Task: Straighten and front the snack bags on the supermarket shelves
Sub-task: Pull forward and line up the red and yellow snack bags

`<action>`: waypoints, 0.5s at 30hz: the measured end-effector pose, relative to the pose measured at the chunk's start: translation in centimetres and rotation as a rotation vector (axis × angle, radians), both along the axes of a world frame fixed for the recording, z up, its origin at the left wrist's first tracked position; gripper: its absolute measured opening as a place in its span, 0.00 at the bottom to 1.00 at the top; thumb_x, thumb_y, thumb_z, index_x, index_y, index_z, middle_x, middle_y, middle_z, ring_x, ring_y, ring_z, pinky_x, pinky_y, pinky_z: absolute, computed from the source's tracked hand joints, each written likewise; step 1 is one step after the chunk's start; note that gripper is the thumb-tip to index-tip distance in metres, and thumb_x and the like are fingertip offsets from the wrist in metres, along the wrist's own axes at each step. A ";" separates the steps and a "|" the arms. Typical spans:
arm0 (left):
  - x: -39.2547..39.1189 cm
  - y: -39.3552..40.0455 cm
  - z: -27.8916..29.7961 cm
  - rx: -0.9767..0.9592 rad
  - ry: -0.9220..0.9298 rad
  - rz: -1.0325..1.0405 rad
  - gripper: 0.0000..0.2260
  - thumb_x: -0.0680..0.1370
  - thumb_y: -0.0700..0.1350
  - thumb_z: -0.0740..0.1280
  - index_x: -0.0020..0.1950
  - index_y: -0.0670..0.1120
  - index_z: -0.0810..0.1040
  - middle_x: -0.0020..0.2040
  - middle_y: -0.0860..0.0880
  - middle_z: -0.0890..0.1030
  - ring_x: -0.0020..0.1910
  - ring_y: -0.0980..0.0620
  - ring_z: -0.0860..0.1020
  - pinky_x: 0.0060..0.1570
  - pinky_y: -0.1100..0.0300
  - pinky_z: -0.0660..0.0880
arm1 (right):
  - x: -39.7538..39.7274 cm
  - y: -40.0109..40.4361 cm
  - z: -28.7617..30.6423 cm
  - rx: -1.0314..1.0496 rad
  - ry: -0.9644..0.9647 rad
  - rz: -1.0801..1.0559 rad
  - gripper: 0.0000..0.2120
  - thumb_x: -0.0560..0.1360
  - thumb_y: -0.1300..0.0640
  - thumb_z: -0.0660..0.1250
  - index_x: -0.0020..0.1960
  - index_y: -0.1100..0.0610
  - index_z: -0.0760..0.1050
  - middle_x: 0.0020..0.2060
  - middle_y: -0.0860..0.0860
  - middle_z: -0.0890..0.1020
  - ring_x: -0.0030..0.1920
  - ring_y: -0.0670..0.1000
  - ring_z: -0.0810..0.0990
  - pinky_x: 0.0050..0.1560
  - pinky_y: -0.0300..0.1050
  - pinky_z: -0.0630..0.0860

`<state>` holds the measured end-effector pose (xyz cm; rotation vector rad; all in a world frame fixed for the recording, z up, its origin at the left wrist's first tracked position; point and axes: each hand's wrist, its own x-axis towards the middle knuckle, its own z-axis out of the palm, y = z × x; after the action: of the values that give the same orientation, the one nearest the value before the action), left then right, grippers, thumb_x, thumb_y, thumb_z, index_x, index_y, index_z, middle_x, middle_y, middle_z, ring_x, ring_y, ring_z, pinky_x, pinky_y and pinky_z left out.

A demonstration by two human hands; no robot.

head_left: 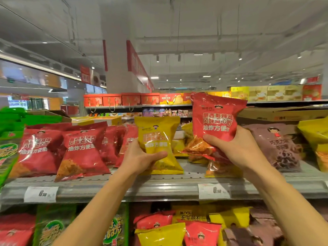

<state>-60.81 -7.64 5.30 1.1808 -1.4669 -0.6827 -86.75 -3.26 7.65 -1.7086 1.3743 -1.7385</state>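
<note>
Here, a yellow crinkly plastic snack bag point(158, 144) is gripped low down by the left hand point(142, 158), fingers curled round its front; its base rests on the grey metal shelf point(159, 187). A red glossy snack bag point(215, 121) is held by the right hand point(239, 148), pinched near its lower part and lifted clear of the shelf. Both bags stand with long axis near vertical, printed faces toward the aisle; the red one is tilted slightly, top leaning right.

Risks, as judged: the slick film could slip from the pinch; the neighbouring row of red bags point(83, 150), already leaning, could be toppled by a nudge; contents could be crushed by squeezing.
</note>
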 end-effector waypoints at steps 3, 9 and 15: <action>-3.2 -0.8 -0.3 0.061 -0.060 -0.039 0.29 0.60 0.53 0.84 0.57 0.48 0.78 0.49 0.47 0.85 0.47 0.45 0.84 0.49 0.46 0.82 | -1.9 0.6 -0.6 0.004 0.041 -0.049 0.15 0.65 0.46 0.81 0.48 0.46 0.80 0.38 0.40 0.86 0.37 0.43 0.85 0.41 0.46 0.80; -6.3 -1.8 0.0 0.151 -0.106 -0.110 0.18 0.66 0.51 0.81 0.49 0.45 0.81 0.35 0.49 0.84 0.31 0.53 0.81 0.31 0.59 0.77 | -3.6 1.6 -1.8 0.054 0.085 -0.077 0.23 0.65 0.45 0.81 0.55 0.49 0.79 0.46 0.46 0.87 0.43 0.47 0.86 0.45 0.43 0.82; -6.0 -1.1 0.3 0.186 -0.151 -0.161 0.11 0.70 0.52 0.78 0.38 0.47 0.80 0.26 0.53 0.80 0.23 0.58 0.76 0.26 0.66 0.71 | -2.6 2.2 -1.7 0.068 0.127 -0.094 0.29 0.64 0.43 0.81 0.61 0.50 0.77 0.52 0.47 0.85 0.52 0.51 0.83 0.58 0.58 0.80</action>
<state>-66.80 -8.77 5.64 1.2878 -1.6670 -0.8709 -89.35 -1.07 5.93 -1.7706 1.5731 -1.6354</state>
